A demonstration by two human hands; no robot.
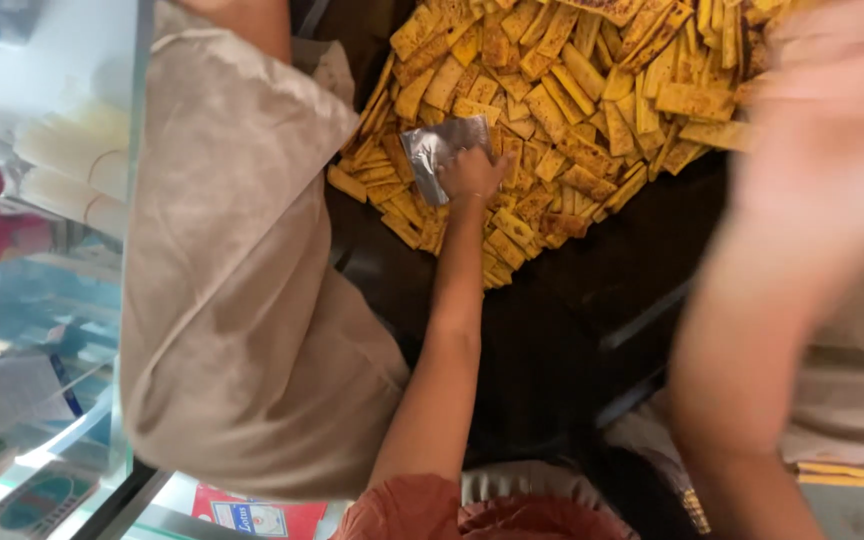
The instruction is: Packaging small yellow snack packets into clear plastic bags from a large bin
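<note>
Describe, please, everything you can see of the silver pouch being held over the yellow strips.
The silver pouch is a small, flat, shiny, foil-looking packet, creased and crinkled. It lies tilted over the near edge of the heap of yellow strips. The left hand grips its right lower edge. Whether it is open or holds anything cannot be told.

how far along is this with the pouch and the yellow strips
Done: nothing clearly; no filled pouches are in view. In hand: the left hand grips a silver pouch at the edge of the pile of yellow strips; whether it holds any is hidden. The right hand is a blur. Left: the big pile lies loose on the dark surface.
</note>
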